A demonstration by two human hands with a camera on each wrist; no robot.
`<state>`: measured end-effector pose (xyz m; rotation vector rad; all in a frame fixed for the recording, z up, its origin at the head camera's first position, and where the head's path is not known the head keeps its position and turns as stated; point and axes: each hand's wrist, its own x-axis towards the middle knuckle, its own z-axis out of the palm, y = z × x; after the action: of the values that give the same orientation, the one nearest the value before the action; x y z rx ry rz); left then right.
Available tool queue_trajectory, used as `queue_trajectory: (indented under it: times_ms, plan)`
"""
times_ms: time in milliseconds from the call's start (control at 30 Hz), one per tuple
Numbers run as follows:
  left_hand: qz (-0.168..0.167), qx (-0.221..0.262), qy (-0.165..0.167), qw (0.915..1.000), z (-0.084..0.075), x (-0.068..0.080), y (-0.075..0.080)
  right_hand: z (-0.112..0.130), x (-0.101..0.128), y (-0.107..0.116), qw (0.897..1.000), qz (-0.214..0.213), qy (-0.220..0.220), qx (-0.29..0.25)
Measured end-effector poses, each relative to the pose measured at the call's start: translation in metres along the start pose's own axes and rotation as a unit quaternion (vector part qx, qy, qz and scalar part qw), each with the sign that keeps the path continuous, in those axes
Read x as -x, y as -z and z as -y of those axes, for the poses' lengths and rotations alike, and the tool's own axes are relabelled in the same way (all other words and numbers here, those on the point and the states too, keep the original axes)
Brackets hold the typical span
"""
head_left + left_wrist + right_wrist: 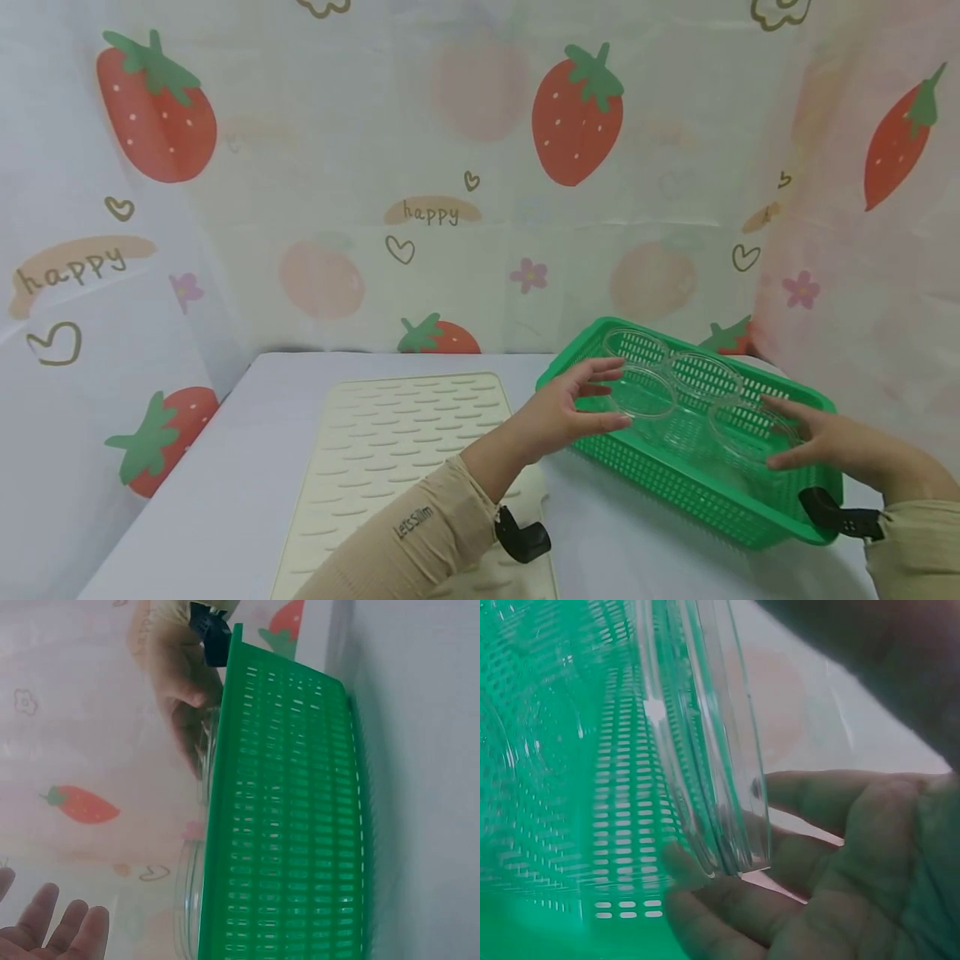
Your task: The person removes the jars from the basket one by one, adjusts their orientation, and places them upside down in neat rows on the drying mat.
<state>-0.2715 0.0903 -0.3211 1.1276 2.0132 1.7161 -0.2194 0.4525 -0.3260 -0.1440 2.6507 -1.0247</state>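
Observation:
Several clear round containers stand in a green plastic basket. My right hand is at the front-right container, thumb by the near side of its rim and a finger by the far side. In the right wrist view the fingers curl round the rim of this clear container. My left hand hovers just left of another clear container, fingers spread and holding nothing. In the left wrist view its fingertips stay apart from the basket.
A cream ribbed mat lies to the left of the basket on the white-covered table. Strawberry-print cloth hangs behind the table and along both sides. Each wrist wears a black camera mount, the left one above the mat.

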Motion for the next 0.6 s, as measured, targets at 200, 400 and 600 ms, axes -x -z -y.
queue_trajectory:
  times_ms: [200,400,600]
  plan:
    - [0.000,-0.006,0.004,1.0000,0.0014,0.0005,0.0001,0.0033,-0.0005,-0.0013,1.000,0.008,0.008,0.021]
    - [0.002,-0.012,0.006,0.9999,0.0006,0.0023,-0.0008,0.0069,-0.0019,-0.0032,0.999,0.013,0.029,0.015]
    - [0.008,-0.021,0.007,0.9997,0.0040,0.0024,-0.0005,0.0094,-0.0019,-0.0055,0.999,0.013,0.045,0.018]
